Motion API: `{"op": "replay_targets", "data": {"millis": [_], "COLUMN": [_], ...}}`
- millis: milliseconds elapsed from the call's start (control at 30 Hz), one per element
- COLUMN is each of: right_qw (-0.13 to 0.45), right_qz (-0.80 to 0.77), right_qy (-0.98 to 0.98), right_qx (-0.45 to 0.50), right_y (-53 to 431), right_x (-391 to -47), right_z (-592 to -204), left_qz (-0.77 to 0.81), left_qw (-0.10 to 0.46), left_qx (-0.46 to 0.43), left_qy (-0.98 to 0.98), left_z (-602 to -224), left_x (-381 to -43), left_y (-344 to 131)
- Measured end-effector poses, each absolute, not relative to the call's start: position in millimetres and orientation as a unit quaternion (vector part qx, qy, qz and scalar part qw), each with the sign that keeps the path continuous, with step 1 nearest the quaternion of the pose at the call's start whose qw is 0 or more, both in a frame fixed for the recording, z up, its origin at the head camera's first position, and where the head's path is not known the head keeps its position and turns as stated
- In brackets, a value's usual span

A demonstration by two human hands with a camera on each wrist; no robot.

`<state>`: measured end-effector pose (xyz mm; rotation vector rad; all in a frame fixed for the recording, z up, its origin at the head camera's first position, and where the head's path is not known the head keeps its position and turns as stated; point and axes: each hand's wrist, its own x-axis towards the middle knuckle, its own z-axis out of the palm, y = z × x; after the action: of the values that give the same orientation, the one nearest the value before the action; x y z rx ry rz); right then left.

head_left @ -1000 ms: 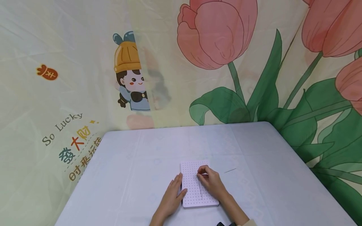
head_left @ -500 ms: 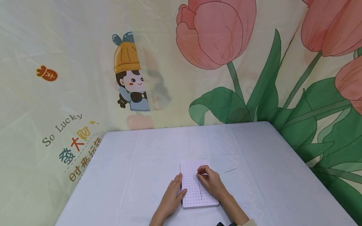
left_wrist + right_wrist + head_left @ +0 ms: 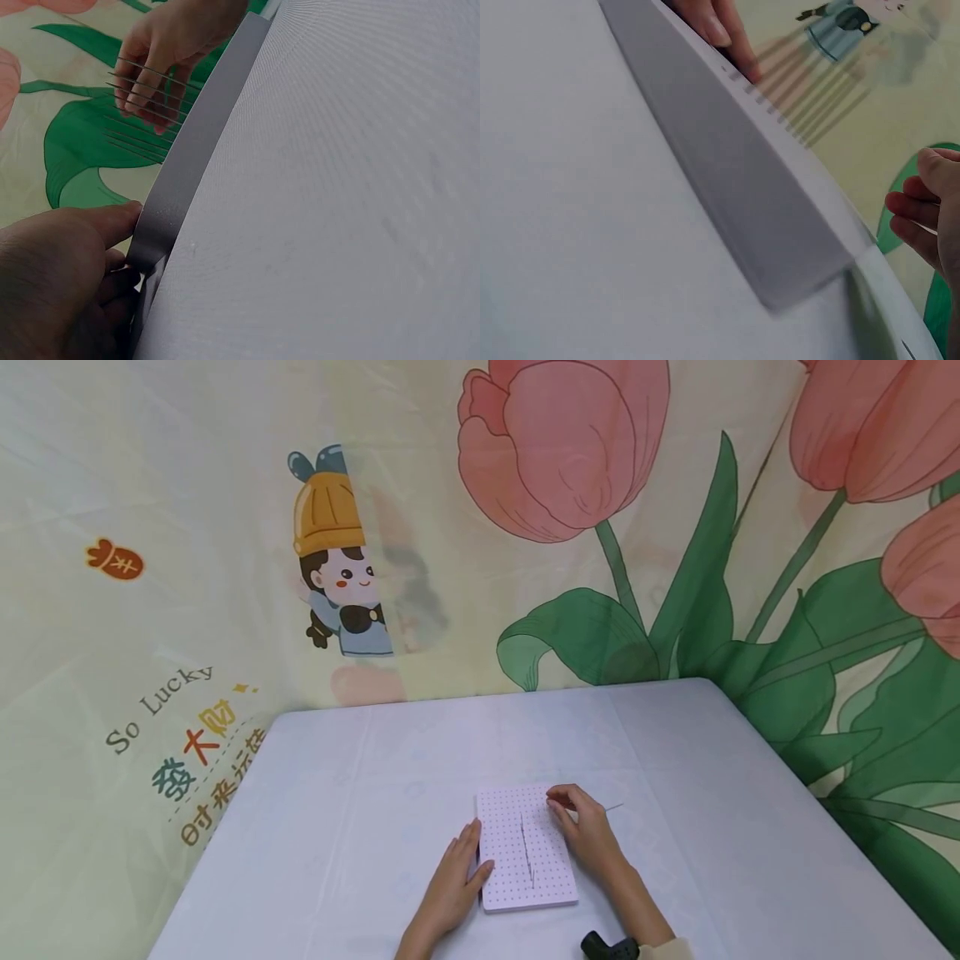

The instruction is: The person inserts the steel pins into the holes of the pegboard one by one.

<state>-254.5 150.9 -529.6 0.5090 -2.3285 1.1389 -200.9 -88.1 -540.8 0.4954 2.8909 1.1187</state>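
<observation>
A white board with a grid of small holes (image 3: 504,835) lies on the table. Several thin metal needles (image 3: 527,853) stand upright in a row along its middle; the left wrist view shows the needles (image 3: 135,142) side by side. My left hand (image 3: 450,881) rests against the board's left edge, fingers extended along it and thumb at the near part of the rim. Over the board's upper right edge is my right hand (image 3: 588,831), fingers loosely bent. In the right wrist view nothing shows between the right hand's (image 3: 937,202) thumb and fingers.
A loose needle (image 3: 615,807) lies on the white table (image 3: 390,793) just beyond my right hand, partly covered by it. A black device (image 3: 609,947) sits at my right wrist. Behind the table hangs a printed cloth (image 3: 442,677) with tulips and a cartoon figure.
My right hand has let go of a needle in the row and moved right toward the loose needle. The left hand stays at the board's edge. The head view has shifted slightly.
</observation>
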Motion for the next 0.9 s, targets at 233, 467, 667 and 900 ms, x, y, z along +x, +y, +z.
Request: {"op": "replay_targets", "data": {"millis": [233, 467, 667, 900], "right_qw": [0.261, 0.256, 0.195, 0.191], "right_qz": [0.387, 0.344, 0.349, 0.338], "right_qy": [-0.874, -0.894, -0.907, -0.912], "right_qx": [0.138, 0.128, 0.128, 0.132], "right_y": [195, 228, 238, 238], "right_x": [-263, -265, -265, -266], "right_z": [-528, -531, -536, -538], "left_qz": [0.358, 0.354, 0.353, 0.354], "left_qw": [0.000, -0.001, -0.007, -0.009], "left_qx": [0.156, 0.158, 0.163, 0.163], "left_qy": [0.921, 0.922, 0.921, 0.921], "left_z": [-539, -540, -539, -539], "left_x": [-200, -200, -200, -200], "left_y": [-88, -87, -88, -87]}}
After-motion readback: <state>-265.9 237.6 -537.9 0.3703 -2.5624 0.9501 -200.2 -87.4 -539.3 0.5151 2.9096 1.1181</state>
